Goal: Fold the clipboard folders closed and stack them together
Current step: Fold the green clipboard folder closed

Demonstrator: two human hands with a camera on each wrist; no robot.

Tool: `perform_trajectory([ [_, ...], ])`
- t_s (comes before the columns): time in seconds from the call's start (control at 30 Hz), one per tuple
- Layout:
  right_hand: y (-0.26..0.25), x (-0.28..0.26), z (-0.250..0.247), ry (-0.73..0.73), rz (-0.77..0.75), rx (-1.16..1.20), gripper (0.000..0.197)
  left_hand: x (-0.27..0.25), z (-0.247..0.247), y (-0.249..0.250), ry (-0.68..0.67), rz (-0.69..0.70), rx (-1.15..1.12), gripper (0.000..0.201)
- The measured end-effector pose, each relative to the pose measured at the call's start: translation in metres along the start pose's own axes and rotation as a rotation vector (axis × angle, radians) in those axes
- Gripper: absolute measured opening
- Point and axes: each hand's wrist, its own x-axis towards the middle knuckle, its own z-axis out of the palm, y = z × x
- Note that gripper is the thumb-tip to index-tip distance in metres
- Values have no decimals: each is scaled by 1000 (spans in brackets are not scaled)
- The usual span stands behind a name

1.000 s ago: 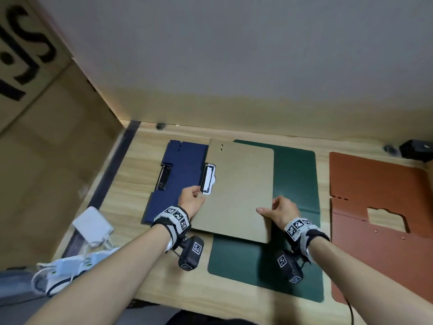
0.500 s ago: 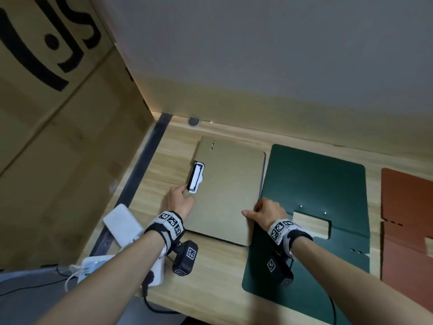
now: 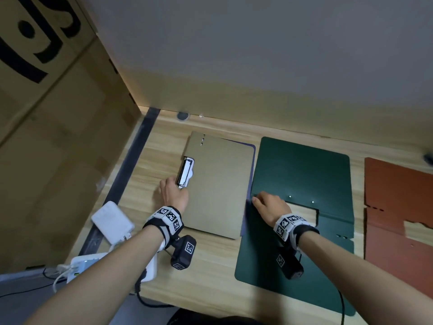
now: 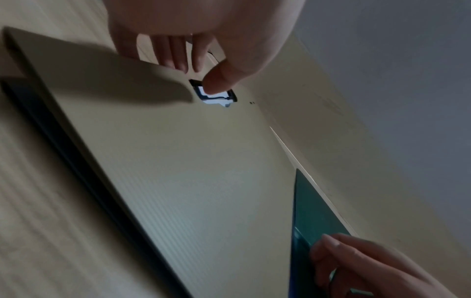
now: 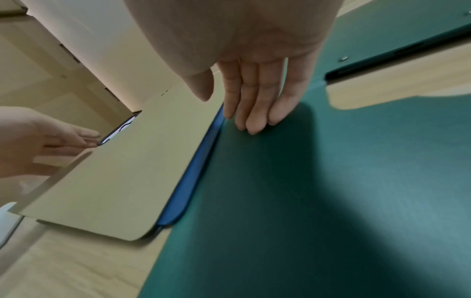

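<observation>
Tan folder point(image 3: 218, 184): closed, flat on the bench point(image 3: 210, 277) near its far left corner, stacked on a blue folder point(image 3: 248, 184) whose edge shows only as a thin strip along the tan folder's right and far sides. White clip point(image 3: 185, 172): set in the notch on the tan folder's left edge. Left hand point(image 3: 174, 193): at that left edge, thumb tip on the clip, fingers reaching past the edge toward the bench; whether they grip the edge is unclear in the blurred wrist view. Right hand point(image 3: 271, 207): fingers straight and together, tips pressed on the left edge of the green folder point(image 3: 302, 174), just beside the blue strip; holds nothing. Green folder: open and flat mid-bench, its left edge touching or just overlapping the stack's right side. Red-brown folder point(image 3: 398, 207): open, flat toward the bench's right edge, a narrow strip of bare wood between it and the green one. Bare wood runs along the near edge in front of the stack. White power bank point(image 3: 112, 221) and power strip point(image 3: 93, 263): at the near left corner.
</observation>
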Motion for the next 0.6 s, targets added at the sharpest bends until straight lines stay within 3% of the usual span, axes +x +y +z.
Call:
perform_trajectory([
  [0.1,33,-13,-8,43,32,5,31,-14,12,22,43,131,-71,46],
  [0.23,83,-40,-8,88,114,77,17,-35,46,51,-125,295,-42,37],
  [0.4,130,-77,6,42,134,120,26,-73,109,80,-529,218,42,39],
  [0.47,138,-86,10,42,134,115,30,-88,128,84,-579,176,99,42],
  [0.6,147,-97,21,45,125,170,38,-108,153,86,-555,134,122,23],
])
